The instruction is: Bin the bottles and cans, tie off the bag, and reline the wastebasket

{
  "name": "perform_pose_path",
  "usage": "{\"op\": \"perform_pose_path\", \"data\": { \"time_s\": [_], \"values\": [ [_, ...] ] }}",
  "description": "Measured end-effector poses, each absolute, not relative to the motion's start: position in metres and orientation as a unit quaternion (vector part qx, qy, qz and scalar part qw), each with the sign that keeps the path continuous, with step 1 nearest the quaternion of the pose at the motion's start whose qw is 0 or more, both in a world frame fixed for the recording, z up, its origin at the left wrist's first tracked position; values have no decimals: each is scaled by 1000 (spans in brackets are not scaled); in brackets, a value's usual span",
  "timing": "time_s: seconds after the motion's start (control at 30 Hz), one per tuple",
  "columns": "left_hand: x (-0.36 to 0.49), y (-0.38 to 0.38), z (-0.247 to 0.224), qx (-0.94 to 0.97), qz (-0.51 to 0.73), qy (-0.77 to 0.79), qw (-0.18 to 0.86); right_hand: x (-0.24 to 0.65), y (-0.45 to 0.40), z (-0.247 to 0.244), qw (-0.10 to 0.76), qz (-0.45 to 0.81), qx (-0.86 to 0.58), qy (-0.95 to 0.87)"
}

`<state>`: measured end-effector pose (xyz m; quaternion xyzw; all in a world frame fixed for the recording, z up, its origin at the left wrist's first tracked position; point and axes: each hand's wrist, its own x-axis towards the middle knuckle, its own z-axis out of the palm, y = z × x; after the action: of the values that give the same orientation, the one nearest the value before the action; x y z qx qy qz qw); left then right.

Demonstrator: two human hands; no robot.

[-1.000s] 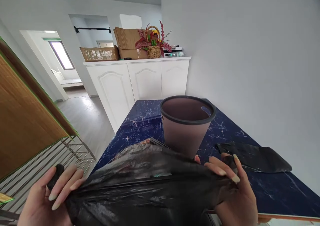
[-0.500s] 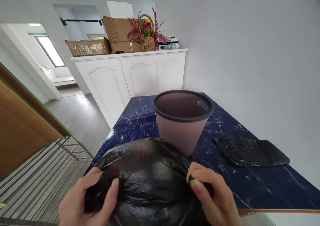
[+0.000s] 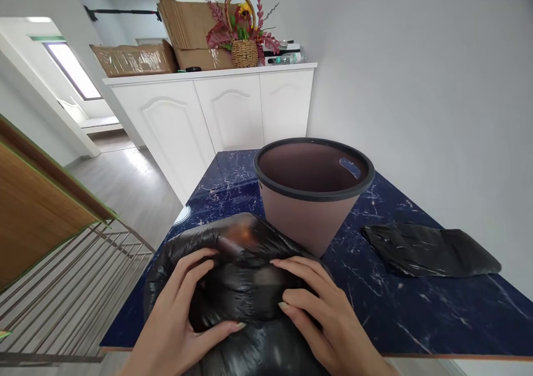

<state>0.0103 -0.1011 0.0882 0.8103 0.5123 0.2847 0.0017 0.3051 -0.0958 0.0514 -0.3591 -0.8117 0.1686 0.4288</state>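
Note:
A puffed-out black plastic bag (image 3: pixel 250 342) lies over the front edge of the dark blue marbled table, with a reddish-orange patch showing through its top. My left hand (image 3: pixel 187 304) grips the bag's left side, thumb and fingers around a fold. On the right, my right hand (image 3: pixel 318 304) has its fingers bent over the bag, pinching the plastic. Just behind the bag stands a pinkish-brown bin (image 3: pixel 308 215) with a dark rim, upright, its inside bare. A flattened black plastic bag (image 3: pixel 431 249) rests on the table to the right.
The blue table (image 3: pixel 400 315) meets a grey wall on its right. Beyond it, a white cabinet (image 3: pixel 233 115) carries cardboard boxes (image 3: pixel 135 59) and a flower basket (image 3: pixel 245 53). A metal rack (image 3: pixel 62 304) stands at the left.
My hands have come closer together and shifted their hold on the bag. The bag's top has flattened, and the reddish patch is brighter. The view has tilted slightly down.

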Motion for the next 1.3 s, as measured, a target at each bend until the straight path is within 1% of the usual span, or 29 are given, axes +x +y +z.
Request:
{"op": "perform_pose_path", "data": {
  "time_s": [0.33, 0.6, 0.93, 1.3],
  "values": [
    [6, -90, 73, 803, 252, 538, 40, 302, -87, 39, 395, 172, -415, -801],
    [6, -88, 73, 812, 203, 547, 29, 299, -85, 23, 349, 239, -453, -785],
    [16, -80, 77, 821, 205, 533, 24, 301, -81, 15, 358, 304, -443, -764],
    [23, -80, 87, 831, 189, 524, 9, 300, -81, 19, 346, 335, -450, -752]
  ]
}}
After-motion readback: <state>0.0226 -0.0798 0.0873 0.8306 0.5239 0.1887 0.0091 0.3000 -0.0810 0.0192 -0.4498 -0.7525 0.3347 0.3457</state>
